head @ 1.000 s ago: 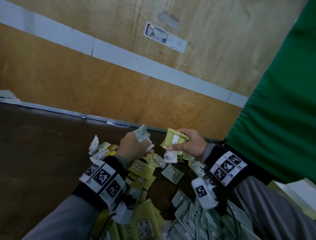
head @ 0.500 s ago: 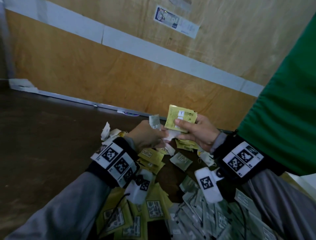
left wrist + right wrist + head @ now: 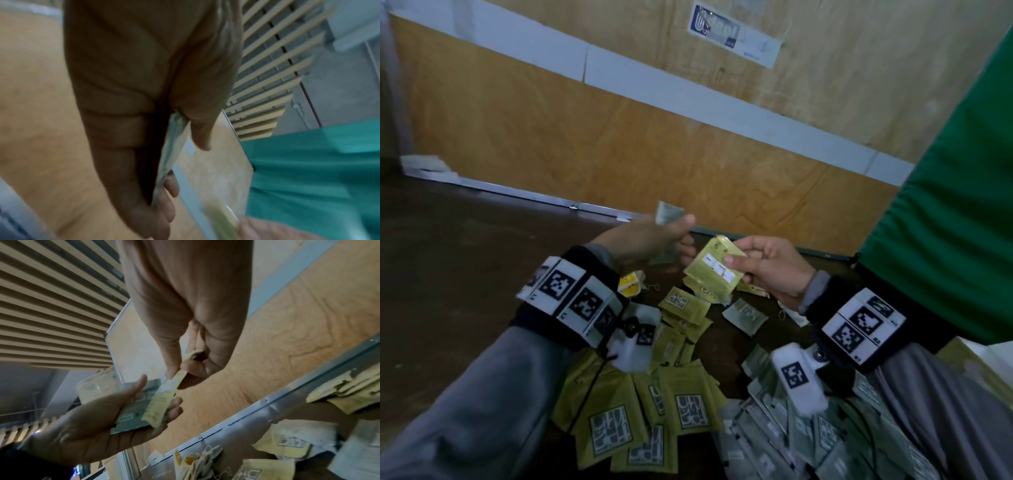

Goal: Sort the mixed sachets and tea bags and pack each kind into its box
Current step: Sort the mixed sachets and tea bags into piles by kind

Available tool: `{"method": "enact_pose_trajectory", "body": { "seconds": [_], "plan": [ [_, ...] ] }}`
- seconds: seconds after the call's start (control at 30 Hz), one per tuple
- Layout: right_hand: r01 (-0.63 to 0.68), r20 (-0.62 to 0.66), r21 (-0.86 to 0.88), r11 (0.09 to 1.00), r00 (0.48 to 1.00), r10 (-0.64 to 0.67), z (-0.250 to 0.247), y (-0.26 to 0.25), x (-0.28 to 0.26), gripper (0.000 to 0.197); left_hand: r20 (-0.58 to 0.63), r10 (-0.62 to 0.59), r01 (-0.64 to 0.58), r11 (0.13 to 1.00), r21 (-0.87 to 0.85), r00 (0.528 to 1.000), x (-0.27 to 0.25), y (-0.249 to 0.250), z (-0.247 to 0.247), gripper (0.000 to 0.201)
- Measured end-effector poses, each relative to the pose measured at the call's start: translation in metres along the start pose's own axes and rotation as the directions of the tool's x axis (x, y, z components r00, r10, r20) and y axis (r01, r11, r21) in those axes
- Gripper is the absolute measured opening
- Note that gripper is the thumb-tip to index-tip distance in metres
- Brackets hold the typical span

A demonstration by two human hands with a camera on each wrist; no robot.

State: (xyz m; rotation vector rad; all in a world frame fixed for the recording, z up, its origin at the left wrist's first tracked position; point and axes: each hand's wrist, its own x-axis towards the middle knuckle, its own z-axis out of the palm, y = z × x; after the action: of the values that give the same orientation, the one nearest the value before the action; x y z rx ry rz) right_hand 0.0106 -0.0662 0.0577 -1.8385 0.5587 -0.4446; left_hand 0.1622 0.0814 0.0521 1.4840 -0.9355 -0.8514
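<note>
Up above the table (image 3: 441, 274), we hold our two hands close together. Our left hand (image 3: 643, 240) has its thumb and fingers curled around a small bunch of grey packets (image 3: 668, 213). From the right wrist camera, we see those grey packets (image 3: 135, 408) lying flat across the curled fingers (image 3: 174, 404), with the thumb (image 3: 133, 391) pressing down on top. From the left wrist camera, we see only their thin edge (image 3: 170, 155) squeezed in the grip.

Our right hand (image 3: 774, 270) pinches a bunch of yellow packets (image 3: 714, 270) between the thumb and the fingers. The yellow packets poke out toward the left hand, and from the right wrist camera the yellow packets (image 3: 162, 400) look like they lie against the grey ones, but we cannot tell if they really touch.

Under both hands, more packets lie on the table. Below the left hand sits a yellow pile (image 3: 654, 404), and below the right hand sits a grey pile (image 3: 801, 431). One loose grey packet (image 3: 744, 315) lies between the hands, lower down. Some tea bags with strings (image 3: 197, 462) sit by the table's far edge, near the left hand.

Behind the hands stands a wooden wall (image 3: 619, 137). Beside the right hand hangs a green cloth (image 3: 945, 222).
</note>
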Motion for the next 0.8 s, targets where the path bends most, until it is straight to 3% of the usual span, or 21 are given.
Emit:
{"method": "enact_pose_trajectory", "body": {
  "seconds": [0.07, 0.13, 0.2, 0.3, 0.37, 0.47, 0.53, 0.67, 0.8],
  "plan": [
    [0.028, -0.004, 0.019, 0.999, 1.000, -0.028, 0.006, -0.005, 0.001, 0.011, 0.121, 0.034, -0.045, 0.995, 0.085, 0.992, 0.001, 0.000, 0.012, 0.038],
    [0.001, -0.013, 0.072, 0.997, 1.000, 0.000, 0.010, -0.008, 0.004, 0.014, 0.111, 0.047, -0.075, 0.961, 0.267, 0.993, 0.006, -0.006, 0.013, 0.029],
    [-0.041, -0.002, 0.034, 0.999, 0.999, 0.041, 0.011, -0.008, 0.008, 0.018, 0.058, 0.034, -0.058, 0.873, 0.484, 0.998, 0.008, -0.009, 0.007, 0.022],
    [-0.096, -0.022, -0.232, 0.968, 0.995, 0.094, 0.005, 0.003, 0.020, 0.015, 0.116, -0.083, -0.026, 0.696, 0.718, 0.990, 0.004, -0.006, -0.005, 0.034],
    [-0.111, -0.003, -0.473, 0.874, 0.992, 0.125, -0.001, 0.016, 0.033, 0.019, 0.162, -0.218, -0.003, 0.588, 0.809, 0.963, -0.001, -0.006, -0.010, 0.036],
    [-0.052, 0.083, -0.799, 0.599, 0.977, 0.196, -0.002, 0.034, 0.055, 0.037, 0.167, -0.362, 0.059, 0.536, 0.842, 0.917, 0.000, -0.013, -0.010, 0.047],
    [-0.020, 0.120, -0.879, 0.477, 0.958, 0.261, 0.001, 0.042, 0.067, 0.054, 0.128, -0.380, 0.093, 0.511, 0.854, 0.916, 0.005, -0.019, -0.006, 0.052],
    [-0.050, 0.165, -0.869, 0.491, 0.908, 0.385, 0.014, 0.055, 0.087, 0.085, 0.107, -0.337, 0.075, 0.485, 0.871, 0.936, 0.008, -0.024, -0.006, 0.066],
    [-0.035, 0.132, -0.904, 0.425, 0.924, 0.358, 0.023, 0.055, 0.098, 0.070, 0.051, -0.199, 0.065, 0.534, 0.843, 0.979, 0.005, -0.016, -0.014, 0.059]
  ]
}}
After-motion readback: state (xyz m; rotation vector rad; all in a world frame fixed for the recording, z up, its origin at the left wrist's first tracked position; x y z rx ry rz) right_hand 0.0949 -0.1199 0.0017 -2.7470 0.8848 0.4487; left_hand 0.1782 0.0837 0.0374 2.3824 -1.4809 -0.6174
